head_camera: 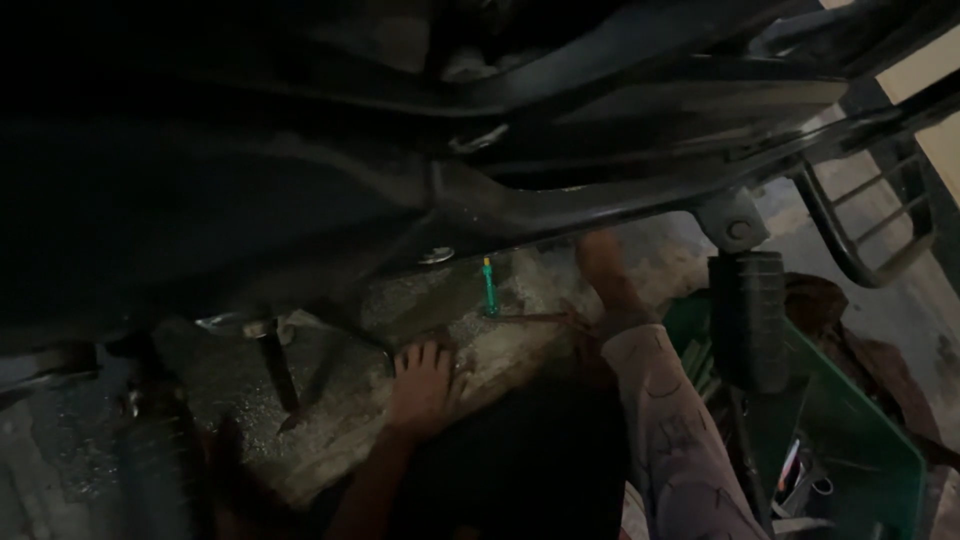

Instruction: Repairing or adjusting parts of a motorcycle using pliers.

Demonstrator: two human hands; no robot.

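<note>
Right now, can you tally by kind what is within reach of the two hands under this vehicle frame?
Hands: 2, the left hand flat on the concrete floor and the right hand raised to the black frame
Green-handled screwdriver: 1
Green crate: 1
Black footpeg: 1
Total: 5

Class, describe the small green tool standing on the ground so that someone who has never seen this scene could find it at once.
Start at the dark vehicle frame spanning the top, then drop to the rough concrete ground beneath it. The small green tool stands upright there, between the left hand and the right hand. Its bright green shaft with a yellowish tip is the only vivid colour among grey and black.
</note>
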